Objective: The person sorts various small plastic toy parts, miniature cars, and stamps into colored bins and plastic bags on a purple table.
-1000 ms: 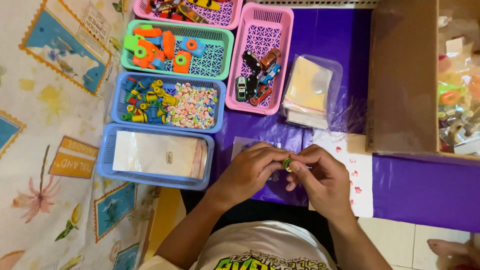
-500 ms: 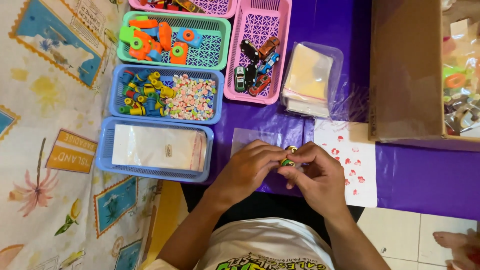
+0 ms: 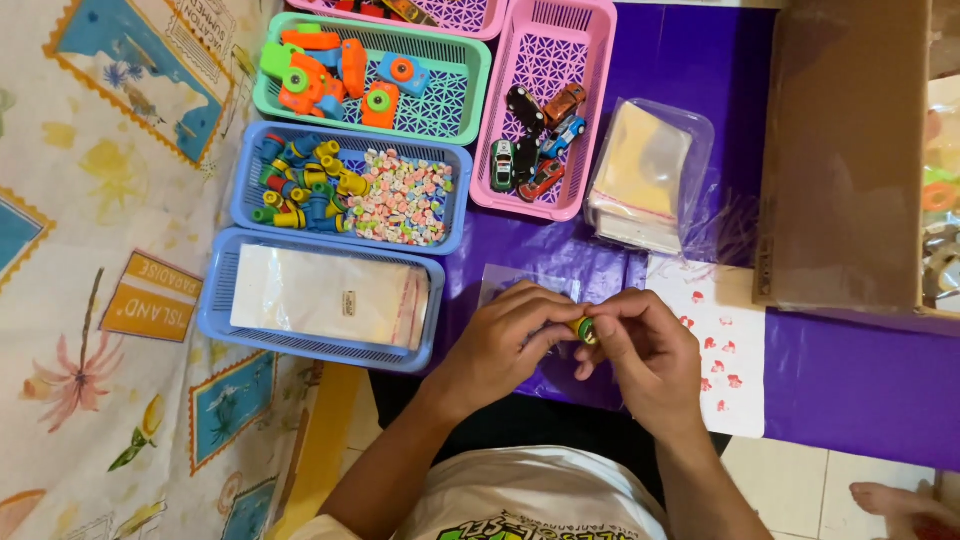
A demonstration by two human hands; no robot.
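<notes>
Two hands pinching one small toy over a purple desk.

Five baskets in view: two blue, two pink, one green. Lower blue basket [image 3: 215, 318] with a flat stack of clear bags [image 3: 330, 297]; upper blue basket [image 3: 243, 205] with small coloured whistle-like toys [image 3: 300, 185] on the left, a heap of tiny pastel beads [image 3: 402, 198] on the right. Green basket [image 3: 470, 95] with orange, green and blue toy cameras [image 3: 345, 75]. Nearer pink basket [image 3: 590, 90] with five toy cars [image 3: 535, 140]; far pink basket [image 3: 470, 20] cut off by the top edge, contents unclear. One pack of clear bags [image 3: 645, 175] beside it, one sheet with red prints [image 3: 715, 350], one cardboard box [image 3: 850, 160] at right. Left hand [image 3: 500, 345] and right hand [image 3: 645, 355] brought together over a clear bag [image 3: 520, 282] on the desk [image 3: 850, 380], fingertips closed on a small green-and-yellow toy [image 3: 586, 330] between them.
</notes>
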